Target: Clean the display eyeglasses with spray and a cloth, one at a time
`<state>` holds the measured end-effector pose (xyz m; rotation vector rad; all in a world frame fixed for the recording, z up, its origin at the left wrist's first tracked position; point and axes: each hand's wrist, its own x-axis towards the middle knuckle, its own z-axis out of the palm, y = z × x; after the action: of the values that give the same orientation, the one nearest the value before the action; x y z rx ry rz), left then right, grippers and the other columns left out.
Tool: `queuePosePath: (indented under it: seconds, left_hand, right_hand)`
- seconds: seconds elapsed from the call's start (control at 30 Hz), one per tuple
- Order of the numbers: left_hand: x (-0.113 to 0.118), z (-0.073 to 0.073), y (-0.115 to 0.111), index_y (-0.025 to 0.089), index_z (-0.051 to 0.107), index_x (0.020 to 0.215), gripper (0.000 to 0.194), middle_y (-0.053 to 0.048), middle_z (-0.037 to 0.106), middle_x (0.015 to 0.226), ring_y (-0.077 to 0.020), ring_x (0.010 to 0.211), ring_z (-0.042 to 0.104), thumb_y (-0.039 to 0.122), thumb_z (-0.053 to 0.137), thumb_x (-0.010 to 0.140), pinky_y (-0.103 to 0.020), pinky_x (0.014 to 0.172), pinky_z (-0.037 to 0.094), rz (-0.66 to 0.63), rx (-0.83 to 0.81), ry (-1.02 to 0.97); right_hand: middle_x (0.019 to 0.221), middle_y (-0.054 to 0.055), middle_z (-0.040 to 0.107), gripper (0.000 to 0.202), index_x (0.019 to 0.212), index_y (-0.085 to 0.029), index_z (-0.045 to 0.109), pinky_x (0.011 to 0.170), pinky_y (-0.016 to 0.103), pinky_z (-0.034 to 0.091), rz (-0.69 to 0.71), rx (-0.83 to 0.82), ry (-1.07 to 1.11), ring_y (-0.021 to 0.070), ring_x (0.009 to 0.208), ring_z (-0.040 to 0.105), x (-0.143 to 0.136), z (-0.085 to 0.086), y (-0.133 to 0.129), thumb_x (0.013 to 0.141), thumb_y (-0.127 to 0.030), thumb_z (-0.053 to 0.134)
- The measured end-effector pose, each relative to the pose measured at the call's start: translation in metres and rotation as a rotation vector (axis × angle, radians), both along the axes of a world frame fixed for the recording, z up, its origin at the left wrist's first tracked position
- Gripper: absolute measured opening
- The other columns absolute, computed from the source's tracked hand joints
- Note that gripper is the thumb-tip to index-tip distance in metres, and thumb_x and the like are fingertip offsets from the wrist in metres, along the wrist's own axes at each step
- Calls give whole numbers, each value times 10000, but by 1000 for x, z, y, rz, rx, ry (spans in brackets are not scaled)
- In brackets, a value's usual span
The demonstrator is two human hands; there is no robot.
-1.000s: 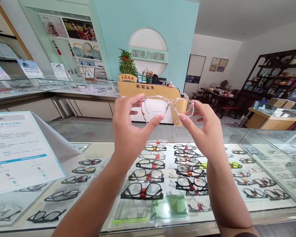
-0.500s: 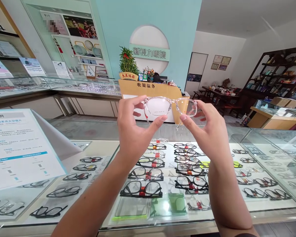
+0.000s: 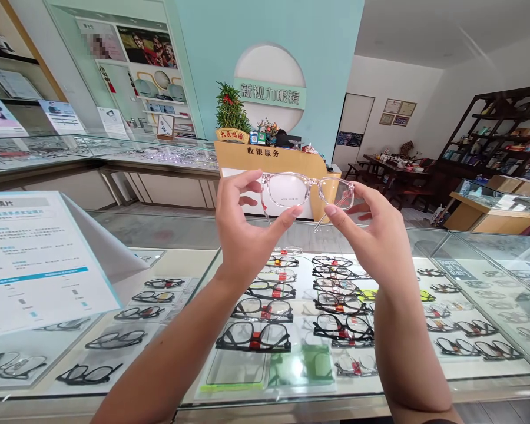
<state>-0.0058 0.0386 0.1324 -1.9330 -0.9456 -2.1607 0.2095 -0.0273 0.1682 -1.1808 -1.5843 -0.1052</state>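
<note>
1. The clear glasses (image 3: 314,182) were in the air, above the far part of the glass case (image 3: 335,406), held between the two hands, with the front wide and nearly level.

2. The left hand (image 3: 242,232) was pinching one end of the frame: its thumb (image 3: 292,215) was at the lower rim, the index finger at the upper corner. The other fingers were bent behind and a little apart.

3. The right hand (image 3: 377,232) was pinching the other end in a similar manner, the thumb (image 3: 334,212) low and the index finger near the corner. Its remaining fingers were partly hidden, so I could not tell whether they pressed together.

4. As for how far it had come, the glasses were already out in the open and lifted, and both arms of the frame seemed unfolded. One arm had a red mark. Small print was visible on one lens, too small to read.

5. The glasses were not folded and not laid down, and neither hand had let go.

6. Below, dark glasses (image 3: 255,340) with red tags lay in rows in the case, near a green card (image 3: 301,365). A printed board (image 3: 35,253) stood at the left, and a wooden counter (image 3: 229,156) was farther ahead.
</note>
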Motion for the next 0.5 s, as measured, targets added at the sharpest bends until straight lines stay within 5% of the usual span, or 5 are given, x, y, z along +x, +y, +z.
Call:
queuePosePath:
  seconds: [0.5]
  left_hand:
    - [0, 1, -1, 300, 639, 1368, 589, -70, 650, 1248, -243, 1118, 660, 421, 921, 865, -405, 881, 584, -72, 87, 12]
  right_hand:
    - [1270, 123, 831, 569, 1389, -263, 741, 842, 495, 617, 22, -91, 41, 280, 930, 790, 2, -1, 2, 959, -637, 759]
